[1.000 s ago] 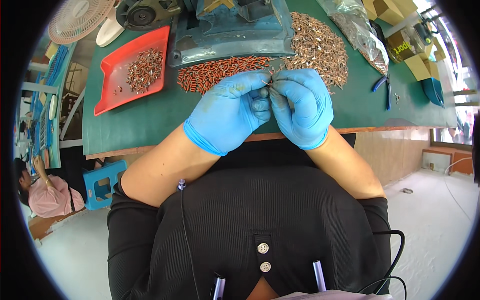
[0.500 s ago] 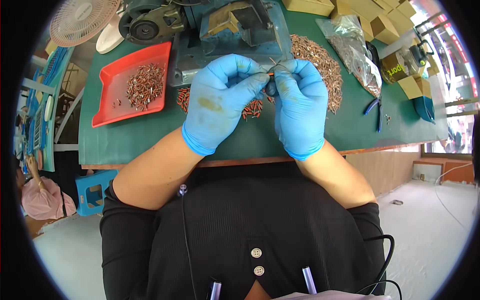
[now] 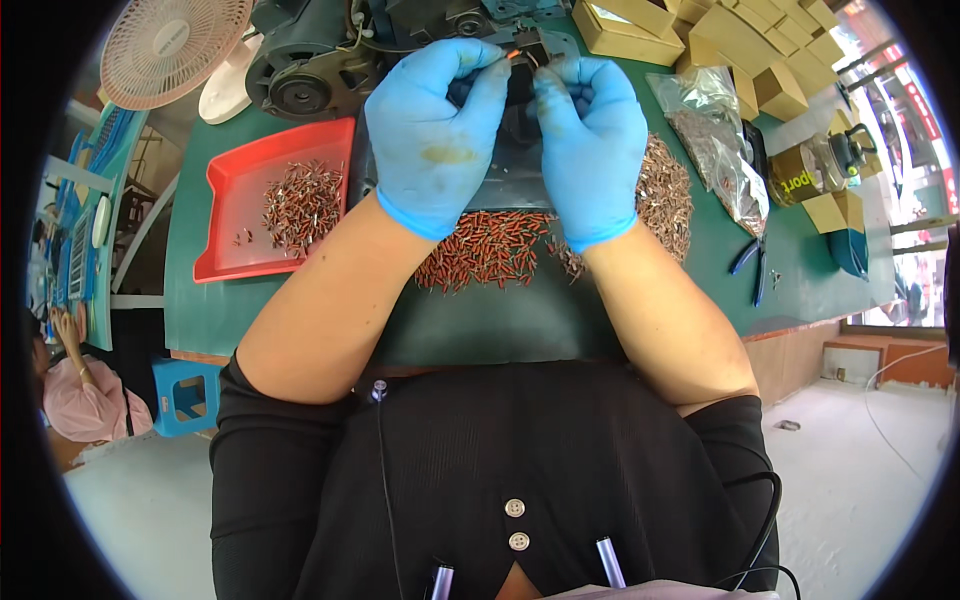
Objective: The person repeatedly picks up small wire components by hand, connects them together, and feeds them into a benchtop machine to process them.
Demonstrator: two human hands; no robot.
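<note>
Both hands are gloved in blue and raised over the machine point(image 3: 500, 190) at the back of the table. My left hand point(image 3: 437, 135) pinches a small orange-tipped piece point(image 3: 514, 54) between thumb and forefinger. Close beside it, my right hand point(image 3: 592, 140) is closed, thumb against forefinger; whatever it grips is too small to make out. Below the hands lies a pile of small red-orange pieces with metal ends point(image 3: 485, 250). To the right, a heap of copper-coloured small pieces point(image 3: 670, 195) is partly hidden by my right hand.
At left is a red tray point(image 3: 225, 235) holding similar pieces. Behind it stand a motor point(image 3: 300, 92) and a fan point(image 3: 172, 45). On the right are a plastic bag of small parts point(image 3: 710, 140), blue-handled pliers point(image 3: 757, 268), a glass jug point(image 3: 815, 165) and cardboard boxes point(image 3: 630, 30).
Both hands have moved forward, away from my body, up to the machine, and sit slightly farther apart. The red-orange pile below them has come into fuller view.
</note>
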